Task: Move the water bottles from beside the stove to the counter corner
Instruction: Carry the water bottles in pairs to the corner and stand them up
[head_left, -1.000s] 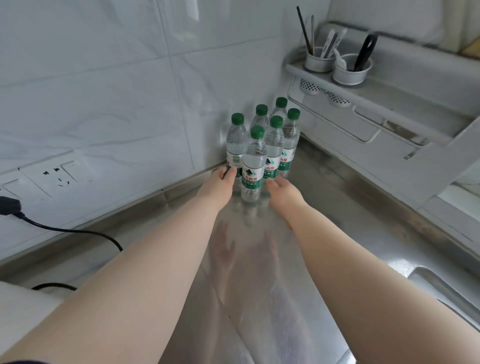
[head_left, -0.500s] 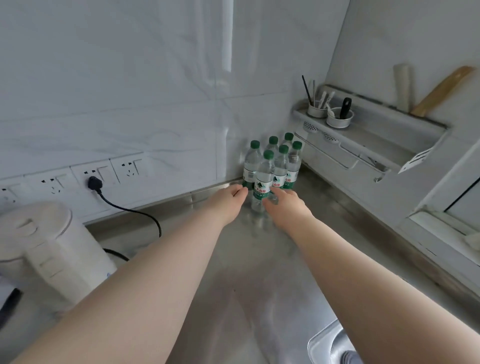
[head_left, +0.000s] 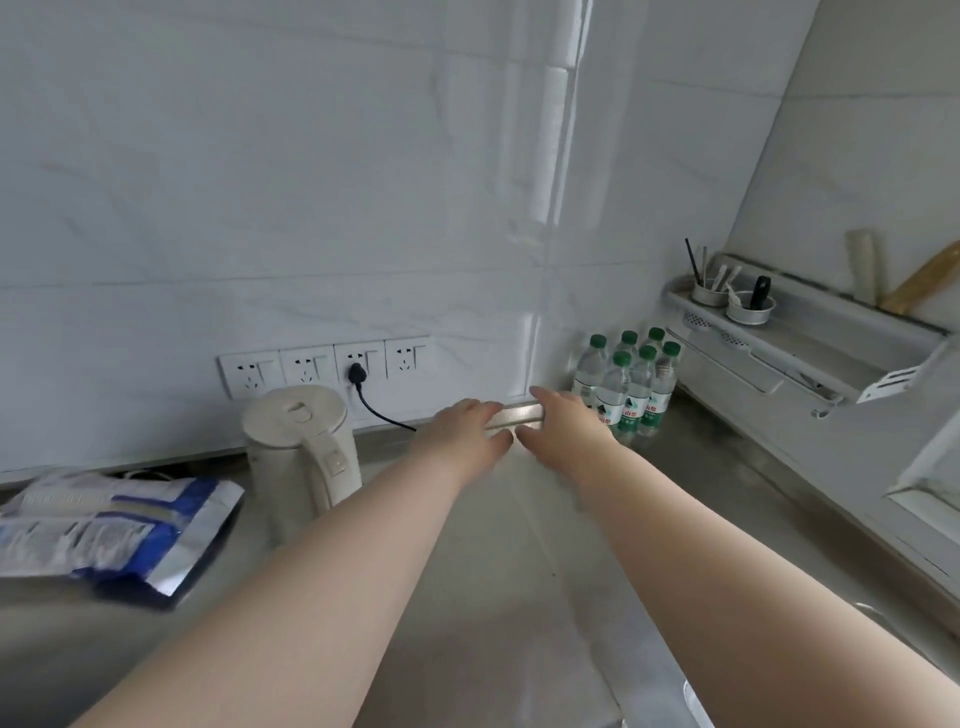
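Water bottles (head_left: 626, 384) stand clustered in the counter (head_left: 519, 571) corner. Left hand (head_left: 467, 428) and right hand (head_left: 563, 423) have drawn back off them, fingers loosely straight, holding nothing; the move looks finished.

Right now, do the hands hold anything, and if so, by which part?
Nothing is held. The left hand and the right hand are open over the counter; the water bottles stand ungripped in the corner.

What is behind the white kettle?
Four wall sockets, one holding a black plug; its cord runs right until the left hand covers it. The kettle hides whatever stands right behind it.
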